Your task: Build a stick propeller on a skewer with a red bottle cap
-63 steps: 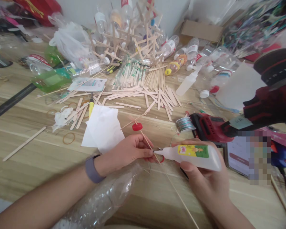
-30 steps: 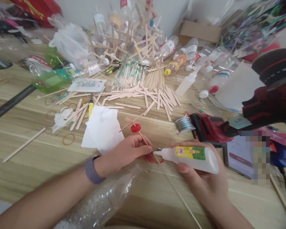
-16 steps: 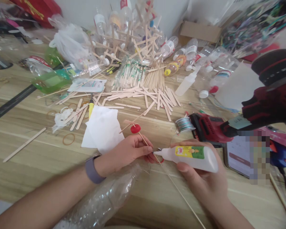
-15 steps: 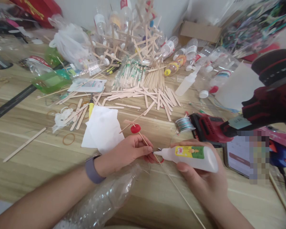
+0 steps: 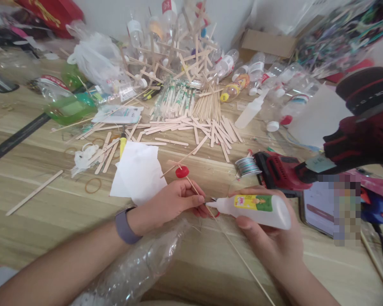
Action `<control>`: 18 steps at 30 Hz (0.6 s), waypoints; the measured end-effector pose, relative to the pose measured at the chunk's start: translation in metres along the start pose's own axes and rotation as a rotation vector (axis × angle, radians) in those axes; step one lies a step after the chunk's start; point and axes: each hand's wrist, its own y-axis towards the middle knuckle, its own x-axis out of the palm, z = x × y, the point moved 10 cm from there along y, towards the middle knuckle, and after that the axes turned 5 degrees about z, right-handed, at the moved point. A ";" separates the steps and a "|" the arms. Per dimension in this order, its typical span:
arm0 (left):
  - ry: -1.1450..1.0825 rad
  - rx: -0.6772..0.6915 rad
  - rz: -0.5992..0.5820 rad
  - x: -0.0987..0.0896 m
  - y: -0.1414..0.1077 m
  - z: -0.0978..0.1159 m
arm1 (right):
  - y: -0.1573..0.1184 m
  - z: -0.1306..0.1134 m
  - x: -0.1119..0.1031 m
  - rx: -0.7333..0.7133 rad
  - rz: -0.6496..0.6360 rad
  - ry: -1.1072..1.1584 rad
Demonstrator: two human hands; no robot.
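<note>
My left hand (image 5: 181,197) pinches a long thin wooden skewer (image 5: 239,250) that slants from upper left to lower right. A red bottle cap (image 5: 182,171) sits on the skewer just above that hand, with small wooden sticks (image 5: 172,165) at its far end. Another red piece (image 5: 216,214) shows partly behind the skewer near my fingertips. My right hand (image 5: 271,238) is wrapped round a glue bottle (image 5: 258,208) with a yellow and green label, tilted sideways. Its nozzle tip meets the skewer beside my left fingertips. Under my left forearm lies a clear plastic bottle (image 5: 140,263).
Flat craft sticks (image 5: 178,125) and bundled skewers (image 5: 209,104) are heaped ahead, with plastic bottles behind. A red cordless drill (image 5: 287,170), wire spool (image 5: 248,166) and phone (image 5: 317,212) stand at right. White paper (image 5: 137,170) lies left of my hand.
Almost nothing differs. The view has shifted very slightly; both hands, the skewer and the glue bottle keep their places.
</note>
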 end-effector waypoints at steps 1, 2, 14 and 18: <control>-0.002 0.000 0.001 0.000 0.000 0.000 | 0.000 0.000 0.000 -0.001 -0.001 0.002; -0.005 0.000 0.003 0.000 0.000 0.000 | 0.000 0.000 0.000 -0.002 0.001 0.006; -0.007 -0.005 -0.003 0.000 0.000 -0.001 | -0.001 0.000 0.000 -0.003 0.003 0.014; -0.025 -0.008 0.000 0.000 0.001 -0.002 | -0.002 0.002 -0.001 -0.005 0.006 0.013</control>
